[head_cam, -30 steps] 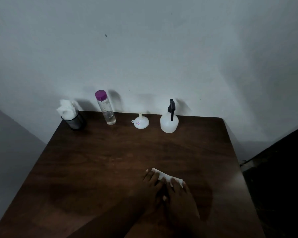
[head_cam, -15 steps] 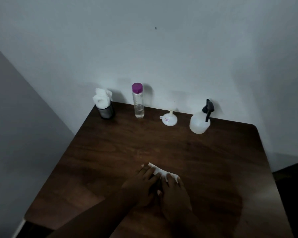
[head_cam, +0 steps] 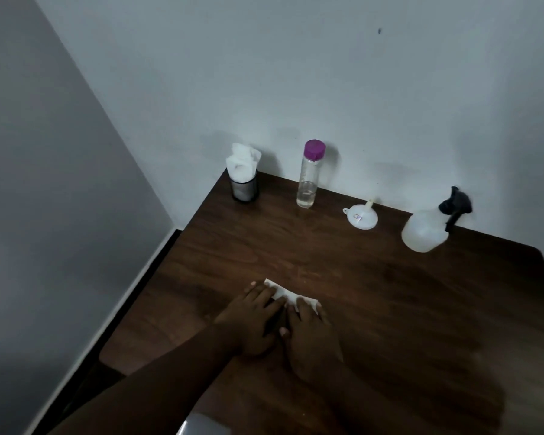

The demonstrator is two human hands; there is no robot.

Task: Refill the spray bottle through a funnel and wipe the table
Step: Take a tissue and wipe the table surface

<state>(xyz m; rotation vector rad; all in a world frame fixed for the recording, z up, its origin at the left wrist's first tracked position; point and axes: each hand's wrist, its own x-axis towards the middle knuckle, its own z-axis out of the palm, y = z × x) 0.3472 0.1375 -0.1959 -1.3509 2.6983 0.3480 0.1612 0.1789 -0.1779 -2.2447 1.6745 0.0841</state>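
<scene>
A folded white tissue (head_cam: pixel 288 293) lies on the dark wooden table (head_cam: pixel 405 302). My left hand (head_cam: pixel 252 318) and my right hand (head_cam: pixel 311 337) press flat on it side by side, fingers straight. Along the back edge stand a white spray bottle (head_cam: pixel 426 230) with a black trigger head, a white funnel (head_cam: pixel 363 215) lying mouth-down, and a clear water bottle (head_cam: pixel 310 177) with a purple cap and a little water in it.
A dark cup (head_cam: pixel 244 188) stuffed with white tissues stands at the table's back left corner. White walls close in behind and on the left. The table's left edge drops to a dark floor strip (head_cam: pixel 132 296).
The view has swung left, so the table's things sit further right in the frame. Both hands stay pressed on the tissue, which has slid a little to the left across the table.
</scene>
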